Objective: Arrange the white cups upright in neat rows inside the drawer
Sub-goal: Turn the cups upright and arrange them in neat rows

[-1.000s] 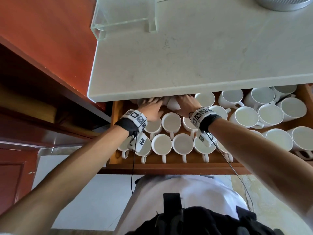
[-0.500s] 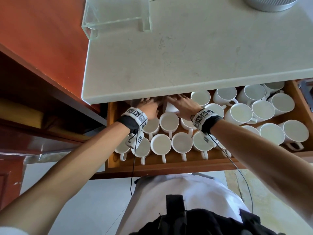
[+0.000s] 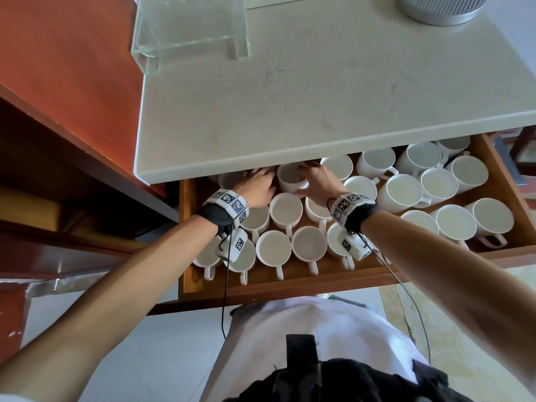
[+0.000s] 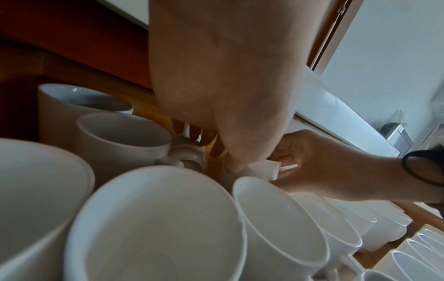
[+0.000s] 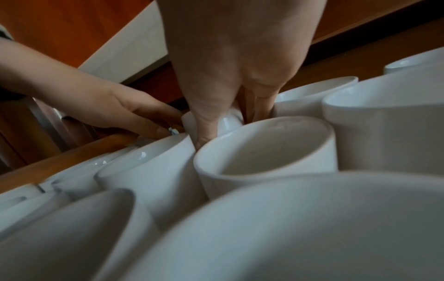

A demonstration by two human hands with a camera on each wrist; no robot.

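Clasping 1 upright white cup (image 3: 291, 177) at the drawer's (image 3: 290, 281) back, right hand (image 3: 317, 182) grips it; left hand's (image 3: 256, 187) grip unclear.

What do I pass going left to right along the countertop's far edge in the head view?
Clear acrylic stand → bare pale stone countertop → grey ribbed round container.

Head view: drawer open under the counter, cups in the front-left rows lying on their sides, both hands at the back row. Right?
Not quite. The front-left cups stand upright, open mouths up and handles toward the drawer's front, as the head view shows. The rest holds: the drawer is open under the counter, and the left hand and right hand are at the back row.
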